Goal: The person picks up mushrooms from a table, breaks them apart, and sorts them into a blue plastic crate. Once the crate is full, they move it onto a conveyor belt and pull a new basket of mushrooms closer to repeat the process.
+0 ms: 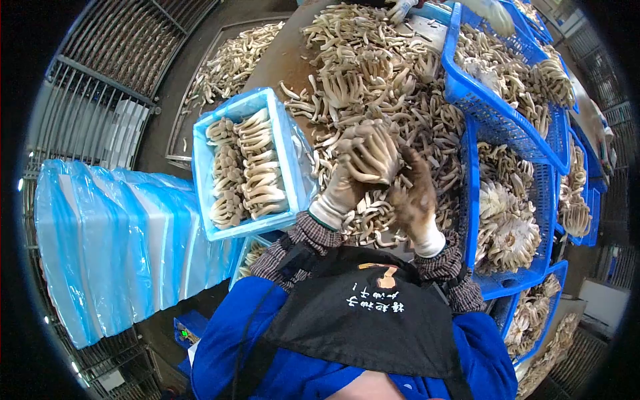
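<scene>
A cluster of brown-capped mushrooms is held above the pile, between my two gloved hands. My left hand is wrapped round its left side. My right hand, in a soiled glove and slightly blurred, is curved at the cluster's right edge; whether its fingers grip it is unclear. Loose mushrooms lie heaped on the table beyond and beneath both hands. Left of my hands stands a white foam box lined with blue plastic, with mushrooms laid in two columns.
Blue crates of mushroom clusters line the right side. Wrapped boxes stand in a row at the left. A tray of mushroom pieces lies at the back left. A co-worker's gloved hand shows at the table's far end.
</scene>
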`<state>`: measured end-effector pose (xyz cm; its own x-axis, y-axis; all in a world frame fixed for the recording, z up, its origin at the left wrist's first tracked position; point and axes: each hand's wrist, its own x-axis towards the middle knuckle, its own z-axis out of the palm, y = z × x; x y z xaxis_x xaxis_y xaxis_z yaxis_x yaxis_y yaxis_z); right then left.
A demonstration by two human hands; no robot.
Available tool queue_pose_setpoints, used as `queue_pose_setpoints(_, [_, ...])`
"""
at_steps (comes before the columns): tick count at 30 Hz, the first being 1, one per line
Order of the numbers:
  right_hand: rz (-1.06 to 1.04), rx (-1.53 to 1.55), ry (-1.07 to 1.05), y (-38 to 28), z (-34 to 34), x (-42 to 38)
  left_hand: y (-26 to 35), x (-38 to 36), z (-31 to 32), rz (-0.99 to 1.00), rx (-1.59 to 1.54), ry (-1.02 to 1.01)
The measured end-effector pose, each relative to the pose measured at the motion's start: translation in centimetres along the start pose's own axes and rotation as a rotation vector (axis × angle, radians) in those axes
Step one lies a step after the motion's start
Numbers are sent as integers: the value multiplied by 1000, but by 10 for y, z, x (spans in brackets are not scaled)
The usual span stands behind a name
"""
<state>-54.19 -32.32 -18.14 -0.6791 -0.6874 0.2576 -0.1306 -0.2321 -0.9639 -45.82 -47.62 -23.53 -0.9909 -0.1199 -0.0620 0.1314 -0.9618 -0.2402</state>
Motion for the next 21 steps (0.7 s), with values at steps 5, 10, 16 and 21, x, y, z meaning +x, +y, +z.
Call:
queue_pose_setpoints(5, [300,222,-76,-19,-7,16,8,-13,1,-70,497,-7])
queue_pose_setpoints(10, [419,400,-85,-23,1,9,0,-20,36,-63,735,-102])
queue_pose_setpoints(16, [194,365,133,-14,8,0,-24,-35,65,158,942,-27])
queue_pose_setpoints(21, [205,403,65,-18,22,-10,-23,-46,62,379,1275,186])
